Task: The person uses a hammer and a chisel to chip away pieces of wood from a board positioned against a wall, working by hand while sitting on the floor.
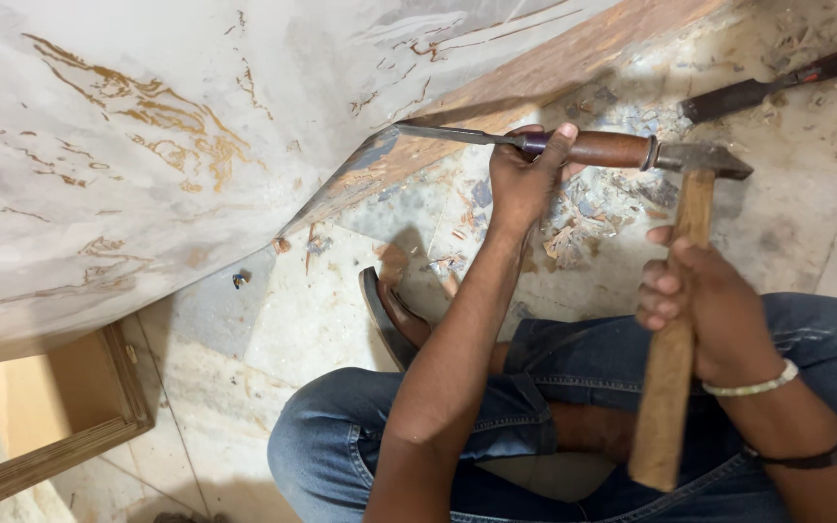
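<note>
Landmark: marbled panel [128, 145], lying tilted across the upper left, brown edge [554, 68] facing the person.

Containers: one only, an open wooden frame [99, 407] below the panel's lower left corner. Its inside shows bare wood; I see nothing in it.

Left hand [520, 184]: fingers curled fully round the chisel [535, 143], thumb laid along the handle's top, no gap visible between fingers and handle. The chisel lies nearly level just below the panel's edge. Its blade tip is wedged into the panel where the pale facing meets the brown core.

Right hand [704, 305]: fingers wrapped tight round the hammer [680, 291] about midway along its wooden shaft, well below the panel edge. The hammer head touches the chisel's butt end. A pale bead bracelet [753, 385] and a dark band [806, 455] sit on this wrist.

Surroundings: second chisel [777, 82] lies on the floor right of the panel edge, apart from both hands. Wood chips [573, 232] are scattered on the tiled floor [273, 320] under the panel edge, between it and the person's jeans [341, 436]. A sandalled foot [394, 315] rests below the panel. Small dark bit [240, 279] lies on the floor beside the panel's lower rim; too small to identify.

Obstruction: left forearm crosses the knees; nothing lies between hammer and chisel.
</note>
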